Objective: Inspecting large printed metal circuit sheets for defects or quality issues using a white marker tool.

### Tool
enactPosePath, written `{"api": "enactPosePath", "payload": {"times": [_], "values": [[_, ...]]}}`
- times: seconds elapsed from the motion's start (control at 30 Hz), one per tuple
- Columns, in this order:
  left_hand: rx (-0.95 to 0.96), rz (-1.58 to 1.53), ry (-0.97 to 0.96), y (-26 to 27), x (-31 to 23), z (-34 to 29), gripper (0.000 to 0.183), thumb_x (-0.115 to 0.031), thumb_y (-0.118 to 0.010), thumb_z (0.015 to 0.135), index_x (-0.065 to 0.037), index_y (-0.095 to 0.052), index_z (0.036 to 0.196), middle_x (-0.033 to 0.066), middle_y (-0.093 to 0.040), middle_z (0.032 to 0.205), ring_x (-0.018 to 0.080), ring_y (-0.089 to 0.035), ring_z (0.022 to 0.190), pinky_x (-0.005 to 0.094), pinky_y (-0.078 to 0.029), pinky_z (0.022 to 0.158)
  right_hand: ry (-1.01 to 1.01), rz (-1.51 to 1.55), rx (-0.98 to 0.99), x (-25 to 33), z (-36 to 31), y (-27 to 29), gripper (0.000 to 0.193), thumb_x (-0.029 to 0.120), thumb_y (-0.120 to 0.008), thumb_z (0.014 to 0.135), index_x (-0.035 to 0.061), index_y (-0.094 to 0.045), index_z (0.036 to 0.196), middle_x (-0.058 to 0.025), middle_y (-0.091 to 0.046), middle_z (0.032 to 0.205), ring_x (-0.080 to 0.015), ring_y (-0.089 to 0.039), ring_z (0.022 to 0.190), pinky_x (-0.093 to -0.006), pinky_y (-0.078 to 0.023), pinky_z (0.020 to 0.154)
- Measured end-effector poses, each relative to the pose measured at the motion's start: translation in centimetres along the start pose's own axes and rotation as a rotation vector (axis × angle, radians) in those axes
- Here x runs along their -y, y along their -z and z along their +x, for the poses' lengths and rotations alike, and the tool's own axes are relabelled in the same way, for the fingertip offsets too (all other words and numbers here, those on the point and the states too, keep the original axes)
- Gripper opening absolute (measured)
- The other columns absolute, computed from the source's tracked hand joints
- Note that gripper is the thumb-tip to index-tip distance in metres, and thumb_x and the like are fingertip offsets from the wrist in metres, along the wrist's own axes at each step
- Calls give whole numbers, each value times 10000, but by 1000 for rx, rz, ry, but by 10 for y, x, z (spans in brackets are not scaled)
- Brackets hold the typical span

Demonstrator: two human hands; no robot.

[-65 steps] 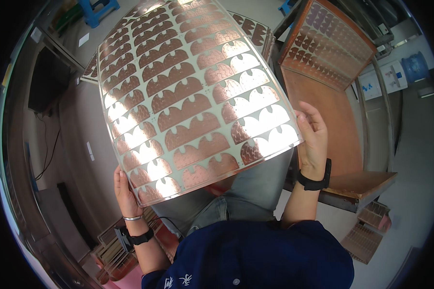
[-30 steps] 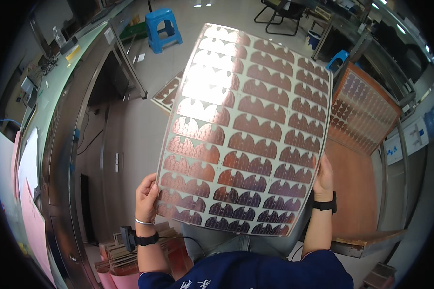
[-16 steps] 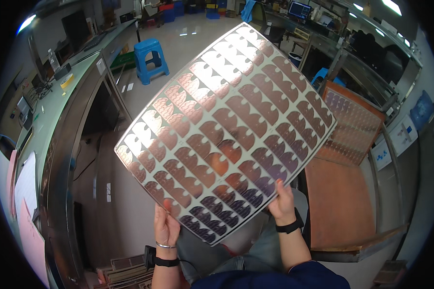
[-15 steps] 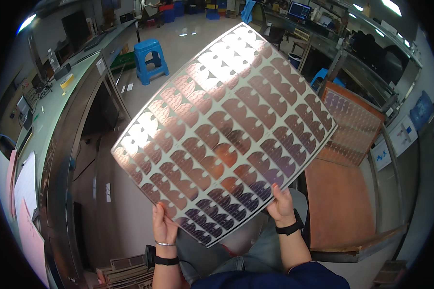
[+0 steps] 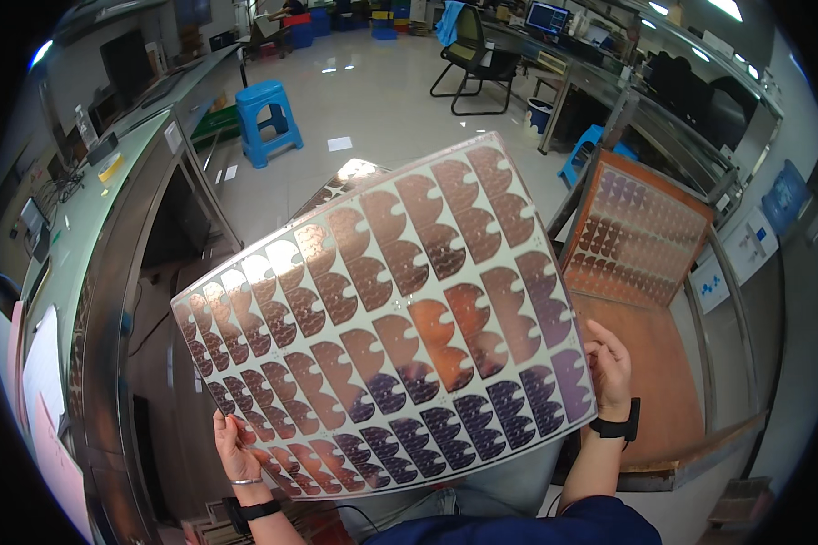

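A large thin circuit-board panel (image 5: 400,331), with rows of copper half-round shapes on a pale sheet, is tilted in front of me above my lap. My left hand (image 5: 236,451) is closed on its lower left edge, thumb on the face. My right hand (image 5: 611,368) is beside the panel's right edge, fingers apart and slightly bent; whether they touch the edge is hard to tell. Behind the top edge shows the corner of a second similar panel (image 5: 353,170); the rest of it is hidden.
To the right, a similar panel (image 5: 641,227) leans on an orange-brown board in a metal-framed rack (image 5: 654,381). A long workbench (image 5: 118,182) with papers and tape runs along the left. A blue stool (image 5: 268,123), a black chair (image 5: 473,59) and a bucket (image 5: 538,115) stand farther off.
The panel has come lower and turned flatter toward me, and a second panel's corner now shows behind it. My left hand moved left; my right hand moved right and loosened its grip.
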State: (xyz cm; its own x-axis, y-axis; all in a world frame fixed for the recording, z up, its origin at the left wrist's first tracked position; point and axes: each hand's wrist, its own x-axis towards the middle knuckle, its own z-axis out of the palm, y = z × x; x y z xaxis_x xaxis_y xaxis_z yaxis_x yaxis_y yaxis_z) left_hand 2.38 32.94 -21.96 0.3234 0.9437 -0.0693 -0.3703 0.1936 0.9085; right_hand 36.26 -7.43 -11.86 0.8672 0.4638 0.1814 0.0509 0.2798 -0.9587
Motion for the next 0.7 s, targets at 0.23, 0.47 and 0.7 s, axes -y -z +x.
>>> {"api": "enactPosePath", "payload": {"times": [0.23, 0.47, 0.7], "values": [[17, 51, -54, 12, -21, 2, 264, -238, -476, 937, -41, -515, 1108, -15, -558, 748, 33, -498, 613, 150, -402, 508, -88, -288, 124, 28, 13, -31, 312, 202, -509, 920, 11, -488, 1166, 39, -541, 817, -12, -468, 681, -141, -356, 595], [151, -182, -306, -41, -79, 12, 213, -123, -530, 905, -92, -500, 1114, 40, -601, 986, 144, -585, 885, 273, -481, 775, 338, -87, -67, 27, 54, -33, 172, 185, -468, 939, 45, -512, 1030, -47, -576, 1012, -114, -528, 969, -262, -411, 859], [457, -536, 154, -19, -33, 72, 410, -27, -512, 848, -71, -454, 1251, 110, -523, 1224, 182, -549, 1065, 308, -490, 883, 253, 401, -121, 3, 86, -35, 323, 317, -406, 952, 59, -497, 1122, -78, -533, 1168, -189, -483, 1106, -360, -377, 950]]}}
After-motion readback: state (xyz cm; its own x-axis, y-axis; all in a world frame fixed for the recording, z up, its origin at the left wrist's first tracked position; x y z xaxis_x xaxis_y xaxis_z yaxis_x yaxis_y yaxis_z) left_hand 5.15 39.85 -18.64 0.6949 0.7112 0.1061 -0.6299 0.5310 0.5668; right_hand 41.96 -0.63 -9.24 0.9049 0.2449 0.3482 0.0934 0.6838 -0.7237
